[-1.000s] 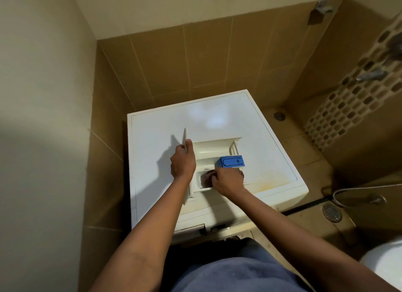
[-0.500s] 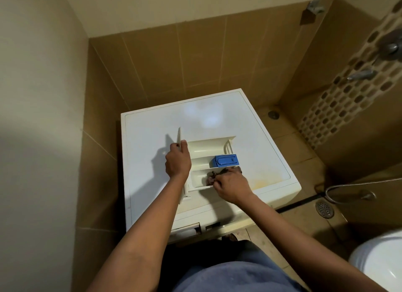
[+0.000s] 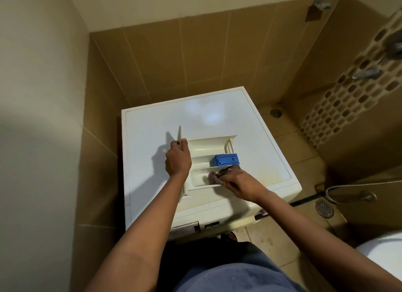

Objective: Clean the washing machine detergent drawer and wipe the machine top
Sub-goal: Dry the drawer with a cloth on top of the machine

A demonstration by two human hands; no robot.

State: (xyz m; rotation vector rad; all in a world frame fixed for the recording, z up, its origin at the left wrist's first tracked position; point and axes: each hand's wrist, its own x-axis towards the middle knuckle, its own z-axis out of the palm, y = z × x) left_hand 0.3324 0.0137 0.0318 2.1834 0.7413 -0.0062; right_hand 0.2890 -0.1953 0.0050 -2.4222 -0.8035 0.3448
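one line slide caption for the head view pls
Left hand holds the detergent drawer on the machine top while right hand presses a dark cloth into its near compartment

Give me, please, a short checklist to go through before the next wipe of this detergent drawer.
The drawer rests on the machine top: ok.
The left hand grips the front panel, steadying the drawer: ok.
The right hand holds the cloth in the near compartment: ok.
The blue insert is out of the middle compartment: not ok, it sits there.
Near compartment clean: cannot tell, cloth and hand cover part of it.
Machine top free of marks: not ok, a yellowish stain lies by its right edge.
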